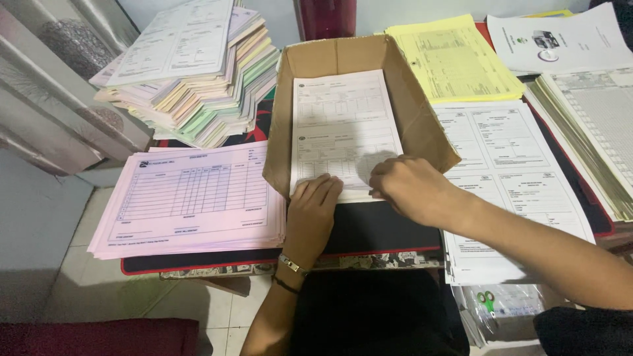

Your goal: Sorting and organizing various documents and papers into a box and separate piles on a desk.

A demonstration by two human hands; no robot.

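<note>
While your left hand [311, 209] lay flat with its fingers together on the near edge of the white form sheet [343, 128], your right hand [410, 190] curled over the sheet's near right corner, fingertips bent down onto the paper; whether it pinched the edge I could not tell. That sheet sat inside the open cardboard box [412, 99], its long axis running away from you toward the far wall of the box, its near end jutting out past the open front onto the black mat [376, 227]. The box's two side walls flanked the sheet closely, the right wall flap standing just beside your right hand.

To your left, a stack of pink forms [191, 198] lay just beside the box, turned crosswise. Behind it rose a tall mixed pile of pastel sheets [198, 86]. To your right, white printed forms [508, 178] ran under your right forearm, with a yellow stack [455, 59] beyond them and a thick pile of gridded sheets [587, 132] at the far right edge. Green-handled scissors [486, 302] lay low by your right elbow.
</note>
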